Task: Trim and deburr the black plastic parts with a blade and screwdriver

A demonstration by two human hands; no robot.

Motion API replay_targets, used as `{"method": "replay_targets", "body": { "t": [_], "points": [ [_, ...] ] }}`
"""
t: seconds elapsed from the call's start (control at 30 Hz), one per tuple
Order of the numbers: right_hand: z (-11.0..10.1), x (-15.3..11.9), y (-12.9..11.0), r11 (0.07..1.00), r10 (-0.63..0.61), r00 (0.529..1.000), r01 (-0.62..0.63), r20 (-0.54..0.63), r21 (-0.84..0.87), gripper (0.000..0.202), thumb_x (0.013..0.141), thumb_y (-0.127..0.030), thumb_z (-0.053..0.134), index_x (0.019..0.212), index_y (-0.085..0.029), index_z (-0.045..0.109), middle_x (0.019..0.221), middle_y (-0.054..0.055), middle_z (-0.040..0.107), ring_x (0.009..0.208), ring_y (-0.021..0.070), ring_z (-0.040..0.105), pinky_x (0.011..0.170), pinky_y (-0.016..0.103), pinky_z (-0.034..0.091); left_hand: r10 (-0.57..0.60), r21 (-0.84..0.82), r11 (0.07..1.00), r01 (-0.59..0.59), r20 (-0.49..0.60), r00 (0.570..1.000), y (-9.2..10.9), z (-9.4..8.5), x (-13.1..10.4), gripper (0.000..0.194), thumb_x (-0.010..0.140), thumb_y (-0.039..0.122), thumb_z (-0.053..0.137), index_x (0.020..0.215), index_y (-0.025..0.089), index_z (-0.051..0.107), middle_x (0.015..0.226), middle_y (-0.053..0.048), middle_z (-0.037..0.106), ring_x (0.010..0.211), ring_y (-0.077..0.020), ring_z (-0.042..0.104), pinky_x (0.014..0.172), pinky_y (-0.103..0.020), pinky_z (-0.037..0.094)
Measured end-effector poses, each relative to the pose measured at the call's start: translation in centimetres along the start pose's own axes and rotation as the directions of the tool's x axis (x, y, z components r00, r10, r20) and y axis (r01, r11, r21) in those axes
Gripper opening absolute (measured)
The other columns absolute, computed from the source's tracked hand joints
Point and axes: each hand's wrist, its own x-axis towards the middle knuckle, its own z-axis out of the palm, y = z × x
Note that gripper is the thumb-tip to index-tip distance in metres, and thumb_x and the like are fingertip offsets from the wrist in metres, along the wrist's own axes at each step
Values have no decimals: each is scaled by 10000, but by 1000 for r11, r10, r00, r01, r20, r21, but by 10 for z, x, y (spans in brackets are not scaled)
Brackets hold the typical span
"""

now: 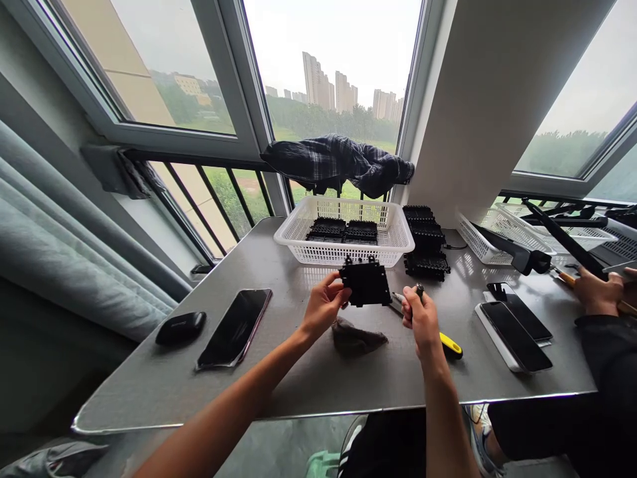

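My left hand [324,305] pinches a flat, square black plastic part [367,284] by its left edge, holding it up above the table. Small lugs stick out along the part's top edge. Just right of it, my right hand [419,317] is closed around a marker pen [399,297], its grey-tipped end pointing toward the part. A black end [420,290] shows above my fingers. Partly hidden under that hand lies a tool with a yellow handle [450,345]. A crumpled dark brown cloth [357,337] rests on the table below the part.
A white basket [343,253] at the back holds several black parts; more are stacked [425,245] beside it. Phones [236,328] [515,335] and a black case [180,328] lie on the grey table [298,392]. At right, another person's hand [600,292] works among baskets.
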Motion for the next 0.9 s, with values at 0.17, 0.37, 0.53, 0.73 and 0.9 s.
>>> {"method": "replay_targets", "body": {
  "t": [0.17, 0.37, 0.53, 0.73, 0.9],
  "points": [
    [5, 3, 6, 970, 225, 968, -234, 114, 65, 447, 707, -597, 697, 760, -197, 505, 660, 21, 614, 577, 142, 565, 372, 185, 383, -7, -167, 986, 22, 93, 996, -8, -1, 2, 571, 690, 479, 786, 1114, 187, 538, 836, -41, 724, 701, -167, 676, 635, -258, 502],
    [11, -1, 5, 919, 232, 951, -282, 203, 276, 378, 663, -374, 789, 775, -216, 465, 700, -24, 614, 641, 149, 620, 524, 268, 546, 62, -217, 976, -29, 147, 987, -7, 3, -1, 478, 703, 452, 790, 1043, 207, 559, 1033, -85, 718, 929, -208, 671, 779, -285, 514],
    [9, 2, 7, 949, 68, 998, -64, -1, 309, 472, 578, -257, 827, 757, -235, 390, 697, -85, 469, 636, 99, 532, 555, 234, 537, -179, -306, 929, 207, 118, 977, -3, 4, 1, 503, 762, 566, 687, 1097, 201, 604, 1033, -70, 717, 870, -194, 686, 720, -279, 546],
    [12, 6, 14, 980, -134, 982, 151, -134, 128, 463, 627, -336, 798, 770, -245, 366, 813, -48, 429, 689, 102, 454, 605, 238, 523, -229, -314, 904, 291, 220, 948, -1, 7, -3, 512, 757, 457, 739, 1163, 174, 608, 1058, -105, 728, 980, -243, 688, 805, -317, 556],
    [12, 8, 21, 972, -226, 965, 232, -136, 28, 456, 684, -387, 757, 748, -247, 328, 825, -28, 447, 723, 123, 456, 668, 271, 525, -163, -278, 935, 219, 210, 964, -3, 8, -4, 617, 691, 295, 817, 1237, 161, 563, 1108, -121, 718, 1059, -259, 664, 938, -339, 501]
  ]
}}
